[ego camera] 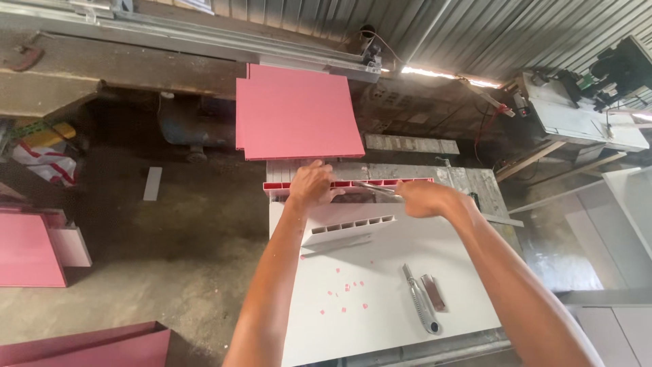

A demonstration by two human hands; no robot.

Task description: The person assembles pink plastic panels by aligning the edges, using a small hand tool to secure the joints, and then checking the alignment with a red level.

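Note:
My left hand (312,185) presses down on a pink hollow-core panel strip (414,181) that lies across the far edge of a white panel (380,285). My right hand (422,199) grips a thin metal tool (375,188) whose tip points left toward the left hand, over the strip. A short white hollow-core offcut (353,226) lies just in front of both hands. A grey utility knife (421,309) and a small grey block (432,293) rest on the white panel near its front right. Several small pink chips (343,289) are scattered on the panel.
A stack of pink panels (295,112) leans beyond the work surface. More pink panels sit at the left (27,248) and bottom left (102,345). A grey machine table (577,119) stands at the right. A long saw bench (136,54) runs along the back. Concrete floor (170,245) lies left.

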